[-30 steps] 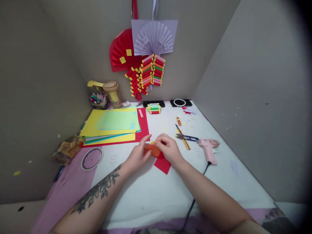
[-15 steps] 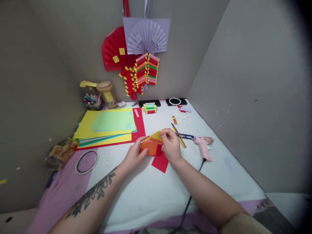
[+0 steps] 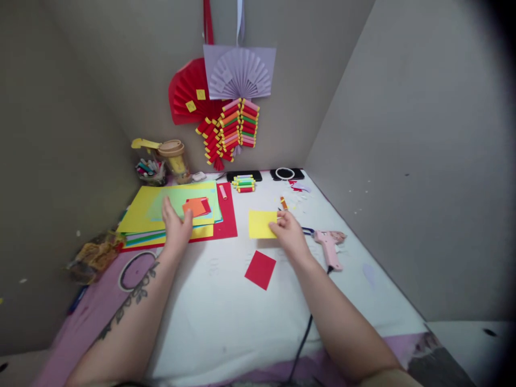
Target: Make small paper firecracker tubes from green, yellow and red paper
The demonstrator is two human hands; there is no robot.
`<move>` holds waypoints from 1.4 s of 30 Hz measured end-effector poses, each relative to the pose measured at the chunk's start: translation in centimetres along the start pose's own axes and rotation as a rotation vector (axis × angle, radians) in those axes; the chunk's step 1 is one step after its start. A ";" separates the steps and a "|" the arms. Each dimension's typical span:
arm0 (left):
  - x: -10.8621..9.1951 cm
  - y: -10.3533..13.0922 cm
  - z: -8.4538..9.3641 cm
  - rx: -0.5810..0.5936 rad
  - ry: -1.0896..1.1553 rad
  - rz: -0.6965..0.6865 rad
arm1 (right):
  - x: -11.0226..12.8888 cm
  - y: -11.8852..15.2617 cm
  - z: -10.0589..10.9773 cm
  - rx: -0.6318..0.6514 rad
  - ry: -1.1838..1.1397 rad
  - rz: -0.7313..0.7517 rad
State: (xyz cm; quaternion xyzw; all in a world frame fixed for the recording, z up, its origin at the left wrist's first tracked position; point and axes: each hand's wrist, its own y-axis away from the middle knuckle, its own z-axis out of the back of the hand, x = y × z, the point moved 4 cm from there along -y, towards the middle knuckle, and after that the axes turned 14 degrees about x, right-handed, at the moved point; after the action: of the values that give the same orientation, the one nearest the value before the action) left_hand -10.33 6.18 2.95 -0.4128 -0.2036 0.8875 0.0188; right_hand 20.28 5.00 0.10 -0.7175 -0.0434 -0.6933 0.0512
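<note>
A yellow paper square (image 3: 260, 224) is pinched between the thumb and fingers of my right hand (image 3: 287, 230), above the white table covering. My left hand (image 3: 176, 224) has its fingers apart over the stack of coloured sheets (image 3: 139, 207). Beside its thumb, orange and red paper pieces (image 3: 195, 207) lie on the stack. A single red paper square (image 3: 260, 270) rests on the table (image 3: 226, 322), nearer to me than the yellow one.
The pink glue gun (image 3: 329, 248) and its black cord lie right. Small paper rolls (image 3: 245, 184) and two dark phones stand at the back. A tape ring (image 3: 137, 271) is left. Paper fans (image 3: 242, 72) hang on the wall.
My left hand has moved left to the sheet stack, where the orange and red pieces now lie, and has opened. My right hand keeps the yellow square, now apart from them.
</note>
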 end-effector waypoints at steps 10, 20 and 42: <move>-10.2 12.4 -9.1 0.951 -0.326 -0.257 | -1.2 -0.1 -0.6 0.061 0.214 -0.053; -9.1 11.0 -7.1 1.157 -0.114 -0.673 | -3.0 -0.1 -2.4 0.118 0.123 -0.115; -5.1 6.7 -5.7 0.304 -0.199 -0.307 | -2.6 2.7 -4.7 0.684 -0.143 -0.497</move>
State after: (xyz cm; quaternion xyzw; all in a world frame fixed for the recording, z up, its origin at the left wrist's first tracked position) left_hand -1.83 0.99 0.78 -0.2800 -0.1288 0.9311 0.1953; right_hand 15.91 1.68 -2.36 -0.6730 -0.4459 -0.5789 0.1145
